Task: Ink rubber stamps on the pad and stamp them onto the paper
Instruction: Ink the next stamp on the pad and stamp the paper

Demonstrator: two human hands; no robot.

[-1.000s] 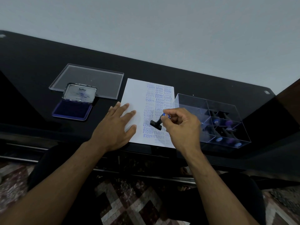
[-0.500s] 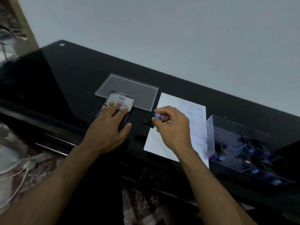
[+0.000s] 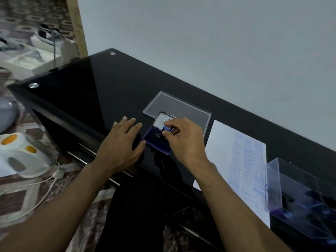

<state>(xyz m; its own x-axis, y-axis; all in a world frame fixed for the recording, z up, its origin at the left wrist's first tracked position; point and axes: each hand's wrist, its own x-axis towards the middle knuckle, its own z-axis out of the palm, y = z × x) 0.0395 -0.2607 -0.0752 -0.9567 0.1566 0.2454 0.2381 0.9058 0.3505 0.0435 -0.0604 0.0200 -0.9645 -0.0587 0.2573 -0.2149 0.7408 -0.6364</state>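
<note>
On the glossy black bench sit one open blue ink pad, one blue-knobbed rubber stamp, one stamped white paper sheet, one flat clear acrylic lid and one clear divided plastic box.

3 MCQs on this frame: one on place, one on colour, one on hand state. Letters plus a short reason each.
1. Where is the stamp?
A. over the ink pad
B. on the paper
C. in the clear box

2. What colour is the stamp's knob?
A. red
B. blue
C. yellow

3. What is the left hand doing?
A. gripping a stamp
B. lying flat and open on the table
C. lifting the paper

Answers:
1 A, the right hand holds it down over the ink pad, left of the paper.
2 B, the blue tip shows between the fingers.
3 B, fingers spread on the table beside the pad.
</note>
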